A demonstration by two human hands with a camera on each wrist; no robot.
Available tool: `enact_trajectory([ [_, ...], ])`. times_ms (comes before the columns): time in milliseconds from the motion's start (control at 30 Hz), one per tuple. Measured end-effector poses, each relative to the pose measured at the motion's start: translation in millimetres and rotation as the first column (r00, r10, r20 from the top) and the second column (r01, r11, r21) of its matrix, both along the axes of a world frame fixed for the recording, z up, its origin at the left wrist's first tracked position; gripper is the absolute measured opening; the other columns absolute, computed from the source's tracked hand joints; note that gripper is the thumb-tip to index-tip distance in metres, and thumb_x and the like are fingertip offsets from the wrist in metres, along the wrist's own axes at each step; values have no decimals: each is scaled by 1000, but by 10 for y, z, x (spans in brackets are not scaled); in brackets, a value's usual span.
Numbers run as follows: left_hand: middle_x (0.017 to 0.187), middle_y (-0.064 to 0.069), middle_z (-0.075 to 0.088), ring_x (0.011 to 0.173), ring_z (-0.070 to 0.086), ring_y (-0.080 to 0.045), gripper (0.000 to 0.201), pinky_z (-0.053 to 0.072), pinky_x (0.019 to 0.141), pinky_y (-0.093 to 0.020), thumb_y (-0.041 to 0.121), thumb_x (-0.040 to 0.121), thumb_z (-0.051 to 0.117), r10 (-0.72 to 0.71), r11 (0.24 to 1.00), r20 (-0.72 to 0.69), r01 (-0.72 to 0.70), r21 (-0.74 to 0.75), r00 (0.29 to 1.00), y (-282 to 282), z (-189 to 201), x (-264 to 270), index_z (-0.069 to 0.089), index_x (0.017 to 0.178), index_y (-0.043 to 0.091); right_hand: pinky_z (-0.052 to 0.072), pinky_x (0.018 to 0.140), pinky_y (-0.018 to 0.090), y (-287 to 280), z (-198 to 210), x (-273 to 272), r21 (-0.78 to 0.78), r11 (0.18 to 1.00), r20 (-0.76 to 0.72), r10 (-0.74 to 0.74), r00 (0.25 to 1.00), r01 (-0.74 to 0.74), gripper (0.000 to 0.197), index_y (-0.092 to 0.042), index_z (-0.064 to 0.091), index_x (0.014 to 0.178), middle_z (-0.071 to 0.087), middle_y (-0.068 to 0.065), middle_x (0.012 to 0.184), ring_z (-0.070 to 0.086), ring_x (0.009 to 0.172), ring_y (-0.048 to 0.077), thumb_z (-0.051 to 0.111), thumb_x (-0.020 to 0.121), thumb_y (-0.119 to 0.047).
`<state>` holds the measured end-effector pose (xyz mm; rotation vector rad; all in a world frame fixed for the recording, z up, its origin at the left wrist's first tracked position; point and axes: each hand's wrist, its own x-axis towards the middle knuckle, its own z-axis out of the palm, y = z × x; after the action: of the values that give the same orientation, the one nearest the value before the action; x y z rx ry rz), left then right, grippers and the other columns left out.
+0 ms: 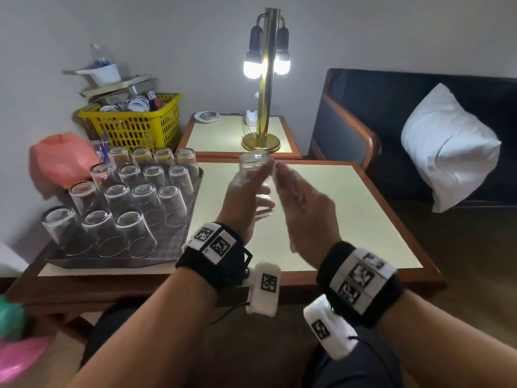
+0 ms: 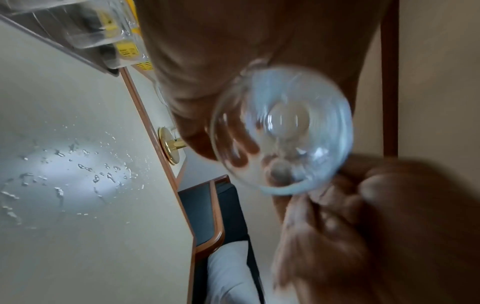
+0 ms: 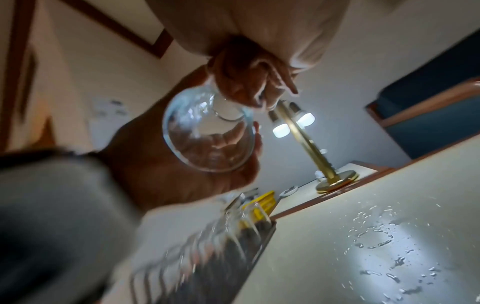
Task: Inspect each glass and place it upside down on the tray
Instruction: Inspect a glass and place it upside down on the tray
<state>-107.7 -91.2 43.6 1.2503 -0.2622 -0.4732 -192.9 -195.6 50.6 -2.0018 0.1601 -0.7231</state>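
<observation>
While left grip (image 1: 246, 203) clasps a clear round glass (image 1: 256, 175) w/ curled fingers, right grip (image 1: 305, 211) is released, fingers straight, beside it above wet smooth table (image 1: 349, 208); grey tray (image 1: 184, 242) w/ inverted tumblers nearby.

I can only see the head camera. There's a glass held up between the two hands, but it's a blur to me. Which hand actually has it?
Observer: The left hand. The right wrist view shows its fingers wrapped round the glass.
Operator: And the other one?
Observer: The right hand has its fingertips against the glass near the base. It is too blurred to tell whether they pinch it.
Operator: Has anything spilled? It looks dry to me.
Observer: Yes. The left wrist view shows water droplets scattered on the tabletop.
</observation>
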Motion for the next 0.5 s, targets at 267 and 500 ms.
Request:
enact_trajectory([
  [267,98,-10,66,82,66,-23,47,55,75,-38,61,87,67,-1,999,-54,-2,-39,999,-46,-37,-76,61,113,22,55,95,31,-67,-9,-18,68,998,-27,3,1000,-1,45,-28,55,144,65,-10,136,63,105,3,49,103,-46],
  [500,105,-12,67,86,68,-22,44,54,75,-35,52,91,70,-64,996,-26,66,52,998,-12,-34,-78,58,118,20,53,101,31,-116,-27,-5,112,993,-33,-19,999,23,42,-24,57,143,65,-8,135,65,111,5,52,103,-38],
])
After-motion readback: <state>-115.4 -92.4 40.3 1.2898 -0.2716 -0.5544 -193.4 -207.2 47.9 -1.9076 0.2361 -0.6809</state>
